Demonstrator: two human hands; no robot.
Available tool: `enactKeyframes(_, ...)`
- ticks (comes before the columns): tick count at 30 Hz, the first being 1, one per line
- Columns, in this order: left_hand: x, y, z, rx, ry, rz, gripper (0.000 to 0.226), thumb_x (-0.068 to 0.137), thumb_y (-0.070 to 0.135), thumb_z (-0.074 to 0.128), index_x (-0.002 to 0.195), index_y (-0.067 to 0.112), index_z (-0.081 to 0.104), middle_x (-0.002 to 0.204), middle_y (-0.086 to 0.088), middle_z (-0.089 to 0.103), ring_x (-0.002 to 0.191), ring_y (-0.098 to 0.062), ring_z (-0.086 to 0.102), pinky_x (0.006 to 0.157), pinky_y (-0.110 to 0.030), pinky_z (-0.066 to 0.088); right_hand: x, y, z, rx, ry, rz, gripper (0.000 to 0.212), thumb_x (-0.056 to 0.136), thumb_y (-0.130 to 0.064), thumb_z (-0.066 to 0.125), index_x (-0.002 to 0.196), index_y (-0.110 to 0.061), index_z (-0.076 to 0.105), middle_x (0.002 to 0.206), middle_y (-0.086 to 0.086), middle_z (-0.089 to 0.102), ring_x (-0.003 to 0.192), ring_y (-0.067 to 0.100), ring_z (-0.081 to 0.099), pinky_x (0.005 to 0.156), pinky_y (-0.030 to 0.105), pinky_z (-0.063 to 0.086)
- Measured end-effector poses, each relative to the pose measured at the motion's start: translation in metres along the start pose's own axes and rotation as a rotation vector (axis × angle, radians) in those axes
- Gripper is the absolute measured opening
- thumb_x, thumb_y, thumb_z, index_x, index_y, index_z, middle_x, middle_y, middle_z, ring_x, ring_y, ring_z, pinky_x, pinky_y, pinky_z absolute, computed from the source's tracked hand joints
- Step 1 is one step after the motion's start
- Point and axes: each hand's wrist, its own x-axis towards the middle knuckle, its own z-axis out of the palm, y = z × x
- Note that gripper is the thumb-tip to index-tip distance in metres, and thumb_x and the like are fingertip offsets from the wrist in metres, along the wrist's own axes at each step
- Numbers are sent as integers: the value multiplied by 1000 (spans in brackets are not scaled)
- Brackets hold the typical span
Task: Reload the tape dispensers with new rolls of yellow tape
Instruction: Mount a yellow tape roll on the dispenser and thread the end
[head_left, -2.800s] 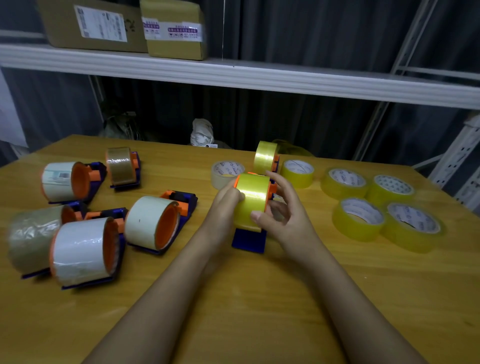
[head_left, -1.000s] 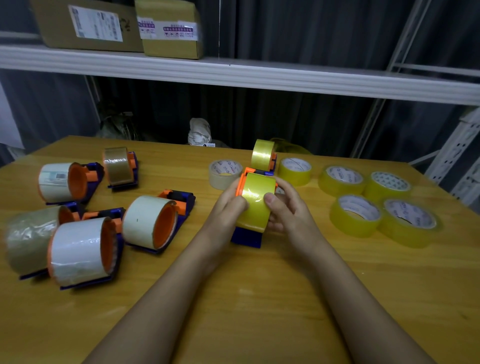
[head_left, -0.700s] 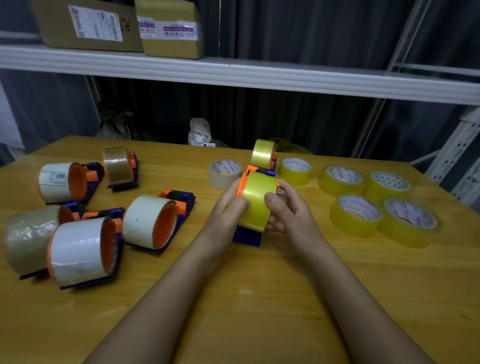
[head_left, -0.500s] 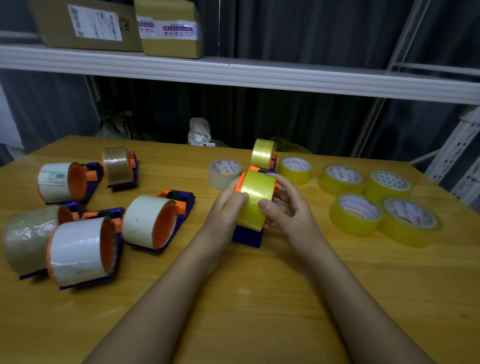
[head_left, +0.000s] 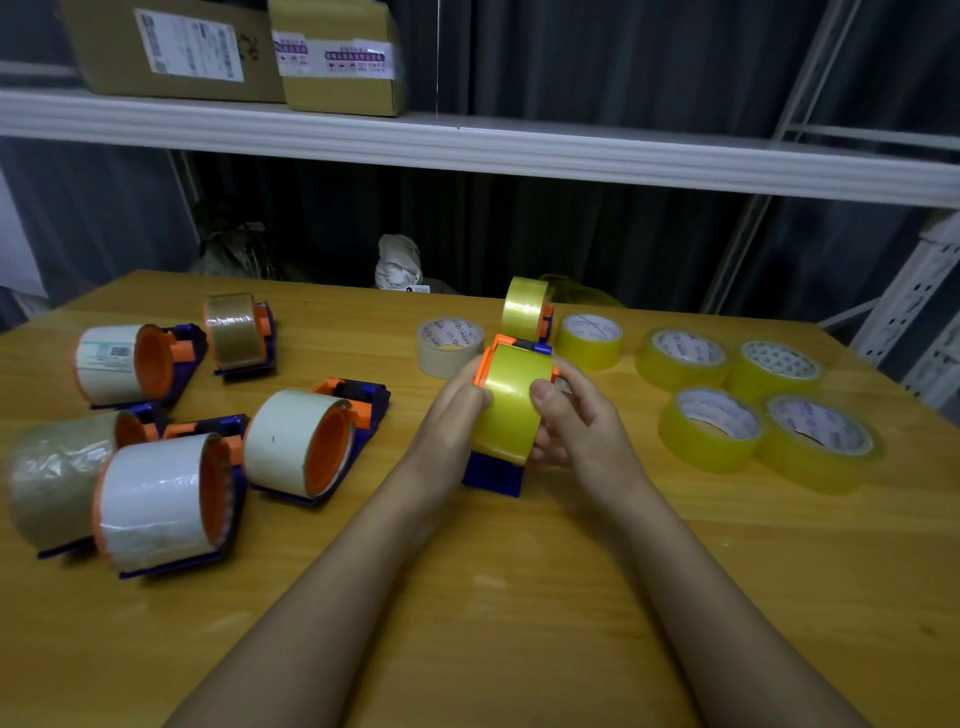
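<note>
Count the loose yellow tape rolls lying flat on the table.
5: one behind the right hand, four clustered at right. None seem hidden.

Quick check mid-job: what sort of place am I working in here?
Probably a packing or stockroom bench: labelled cardboard boxes on a metal shelf, several tape dispensers and spare yellow tape rolls on a wooden table.

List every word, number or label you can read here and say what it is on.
No text can be read for certain.
Shipping label on the left box: too blurred.
Purple label on the right box: blurred.
Print on the tape roll cores: too small.
Small tag by the white bundle: illegible.
</note>
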Motion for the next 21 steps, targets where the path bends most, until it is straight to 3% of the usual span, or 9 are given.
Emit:
enactKeyframes(4, 0, 2, 1, 32, 4, 11, 35, 82, 25, 32, 102, 27, 60, 82, 12, 70, 77, -4, 64, 64, -22, 51, -2, 0, 0, -19, 6, -57, 67, 77, -35, 63, 139, -19, 43, 97, 2, 65, 70, 9, 64, 58, 24, 55)
enactKeyframes(7, -2, 5, 2, 31, -4, 9, 32, 82, 27, 33, 101, 28, 58, 78, 16, 69, 73, 1, 64, 61, -17, 50, -3, 0, 0, -25, -1, -93, 60, 77, -31, 65, 134, -24, 46, 106, -1, 65, 78, 8, 67, 58, 23, 53)
enactKeyframes(10, -2, 6, 2, 32, 4, -11, 31, 81, 29, 34, 100, 28, 59, 76, 16, 69, 71, 1, 64, 60, -16, 49, -2, 1, 0, -14, 12, -82, 53, 77, -33, 65, 127, -29, 50, 107, 0, 66, 82, 9, 68, 60, 25, 55)
enactKeyframes(12, -1, 6, 2, 8, -2, -24, 32, 80, 27, 35, 98, 28, 61, 78, 13, 71, 72, -3, 65, 60, -20, 52, -1, 3, 0, -21, 35, -52, 60, 76, -38, 64, 132, -24, 48, 103, 6, 67, 77, 12, 67, 61, 27, 56)
enactKeyframes(18, -1, 1, -2, -30, -25, -47, 45, 75, 20, 35, 97, 38, 70, 84, 8, 71, 78, -11, 65, 67, -31, 52, 1, 4, 0, -26, 36, -24, 70, 77, -43, 61, 140, -18, 44, 74, -2, 61, 64, 10, 60, 60, 29, 56)
enactKeyframes(21, -1, -1, -3, 4, -16, -29, 39, 75, 23, 39, 104, 29, 63, 86, 8, 70, 81, -11, 63, 68, -28, 51, 1, 4, -1, -20, 34, -35, 74, 76, -42, 65, 142, -17, 43, 80, 0, 63, 65, 9, 62, 58, 25, 54)
